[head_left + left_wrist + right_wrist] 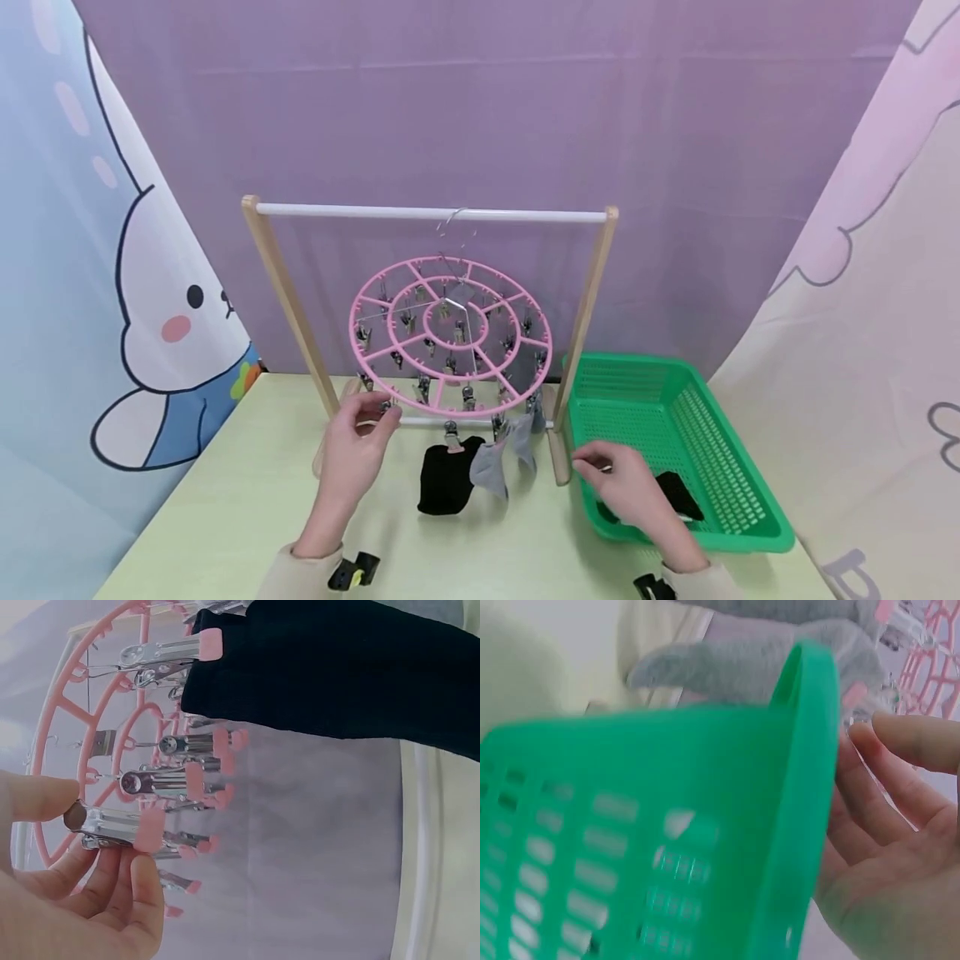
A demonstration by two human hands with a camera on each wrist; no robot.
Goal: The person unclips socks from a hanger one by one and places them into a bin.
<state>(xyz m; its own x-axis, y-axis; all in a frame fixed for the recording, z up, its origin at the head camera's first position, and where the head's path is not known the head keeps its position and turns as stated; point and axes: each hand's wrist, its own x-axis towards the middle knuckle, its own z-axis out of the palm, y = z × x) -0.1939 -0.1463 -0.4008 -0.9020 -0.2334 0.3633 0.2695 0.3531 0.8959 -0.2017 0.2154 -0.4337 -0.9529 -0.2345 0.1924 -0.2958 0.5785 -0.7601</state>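
My left hand pinches a metal clip with pink tips at the near left edge of a round pink drying hanger. Nothing hangs from that clip. Beside it, a black sock dangles from another clip, followed by grey socks further right. My right hand hovers by the left rim of a green basket, fingers loosely bent and holding nothing. Inside the basket lies a black sock, partly hidden behind the right wrist.
The hanger hooks over the white bar of a wooden stand on the pale table. Several other clips dangle under the pink rings. A purple curtain closes off the back, with printed cloths at both sides.
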